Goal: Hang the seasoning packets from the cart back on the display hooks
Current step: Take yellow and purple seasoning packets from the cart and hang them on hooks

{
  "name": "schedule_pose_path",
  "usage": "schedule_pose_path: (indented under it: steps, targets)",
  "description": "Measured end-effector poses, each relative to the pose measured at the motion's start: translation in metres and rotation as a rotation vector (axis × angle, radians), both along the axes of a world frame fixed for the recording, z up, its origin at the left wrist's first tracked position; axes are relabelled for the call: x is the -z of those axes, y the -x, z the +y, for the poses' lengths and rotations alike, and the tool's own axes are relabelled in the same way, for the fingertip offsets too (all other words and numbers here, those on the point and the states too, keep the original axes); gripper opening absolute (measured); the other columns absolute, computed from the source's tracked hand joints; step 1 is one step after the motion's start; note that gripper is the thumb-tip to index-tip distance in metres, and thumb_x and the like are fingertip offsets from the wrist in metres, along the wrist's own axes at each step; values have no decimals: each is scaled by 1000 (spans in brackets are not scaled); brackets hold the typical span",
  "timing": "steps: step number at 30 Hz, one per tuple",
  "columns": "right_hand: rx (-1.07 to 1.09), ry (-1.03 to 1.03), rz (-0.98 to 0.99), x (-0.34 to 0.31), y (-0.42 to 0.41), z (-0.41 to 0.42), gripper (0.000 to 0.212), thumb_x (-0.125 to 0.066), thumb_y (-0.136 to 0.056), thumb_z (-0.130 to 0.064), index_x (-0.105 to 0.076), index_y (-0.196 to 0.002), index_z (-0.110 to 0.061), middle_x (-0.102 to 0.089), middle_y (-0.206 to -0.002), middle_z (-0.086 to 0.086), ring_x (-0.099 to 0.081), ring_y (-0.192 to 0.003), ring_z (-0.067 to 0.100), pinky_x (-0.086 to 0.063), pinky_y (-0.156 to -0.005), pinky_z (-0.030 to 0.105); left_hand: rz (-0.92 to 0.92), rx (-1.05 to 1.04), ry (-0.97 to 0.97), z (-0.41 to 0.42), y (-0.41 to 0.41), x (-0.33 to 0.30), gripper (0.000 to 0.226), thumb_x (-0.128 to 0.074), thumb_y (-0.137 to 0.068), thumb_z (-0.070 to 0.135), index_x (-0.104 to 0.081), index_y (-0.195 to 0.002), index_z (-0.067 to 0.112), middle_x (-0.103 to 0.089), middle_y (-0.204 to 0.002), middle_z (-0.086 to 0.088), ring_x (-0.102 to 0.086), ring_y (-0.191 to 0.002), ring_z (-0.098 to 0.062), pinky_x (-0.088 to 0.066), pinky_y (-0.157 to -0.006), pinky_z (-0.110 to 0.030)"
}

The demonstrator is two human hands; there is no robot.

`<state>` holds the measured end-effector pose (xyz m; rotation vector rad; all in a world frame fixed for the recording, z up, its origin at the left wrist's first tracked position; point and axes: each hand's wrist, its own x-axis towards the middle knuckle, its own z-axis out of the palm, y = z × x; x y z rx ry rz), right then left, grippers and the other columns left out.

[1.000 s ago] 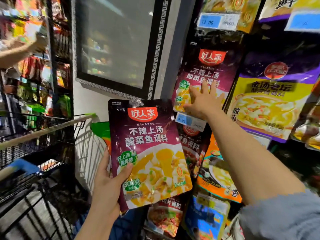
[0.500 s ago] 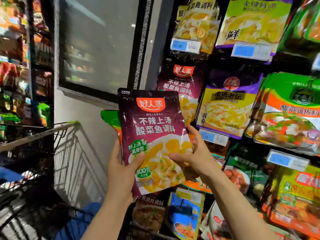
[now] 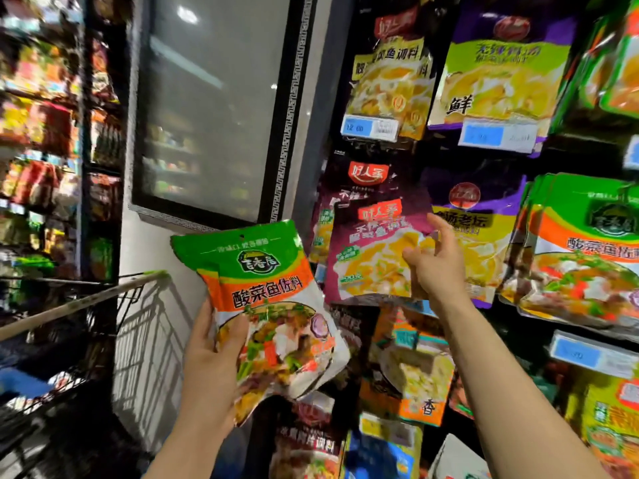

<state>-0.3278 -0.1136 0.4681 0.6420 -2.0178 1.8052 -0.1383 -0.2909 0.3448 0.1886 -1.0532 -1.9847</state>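
Observation:
My left hand point(image 3: 211, 361) grips green-and-orange seasoning packets point(image 3: 273, 305), more than one stacked, by their lower left edge. My right hand point(image 3: 435, 264) holds a purple seasoning packet point(image 3: 370, 257) by its right edge, raised in front of the display. Behind it hangs a matching purple packet point(image 3: 363, 178) on its hook. The hook itself is hidden by the packets. The cart point(image 3: 79, 333) stands at the lower left.
Yellow and purple packets point(image 3: 498, 81) hang above with blue price tags point(image 3: 370, 127). Matching green-and-orange packets point(image 3: 587, 250) hang at the right. More packets point(image 3: 411, 368) fill the rows below. A dark framed panel point(image 3: 214, 108) is on the wall at left.
My right hand has taken the purple packet from my left hand and lifted it up and right toward the display. The green-and-orange packets in my left hand are now uncovered.

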Motion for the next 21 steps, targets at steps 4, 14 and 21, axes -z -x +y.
schedule_pose_path:
  steps: [4, 14, 21]
  targets:
    - [28, -115, -82, 13, 17, -8, 79, -68, -86, -1, -33, -149, -34, -40, -150, 5, -54, -122, 31, -51, -97, 48, -33, -18, -21, -12, 2, 9, 53, -64, -88, 22, -52, -133, 47, -62, -134, 4, -66, -110, -29, -51, -91, -60]
    - [-38, 104, -83, 19, 18, 4, 74, -58, -88, 13, -41, -144, -33, -44, -140, -9, -62, -91, 18, -56, -77, 39, -23, 11, -43, -4, 5, 14, 55, -57, -94, 10, -50, -139, 41, -70, -120, 0, -73, -93, -24, -61, -66, -42]
    - [-149, 151, -32, -21, 10, -4, 72, -56, -90, 13, -41, -144, -32, -46, -119, -25, -64, -87, 11, -56, -70, 23, -6, 30, -50, -5, 2, 4, 57, -57, -93, 10, -48, -141, 39, -73, -113, 2, -75, -84, -20, -61, -61, -42]
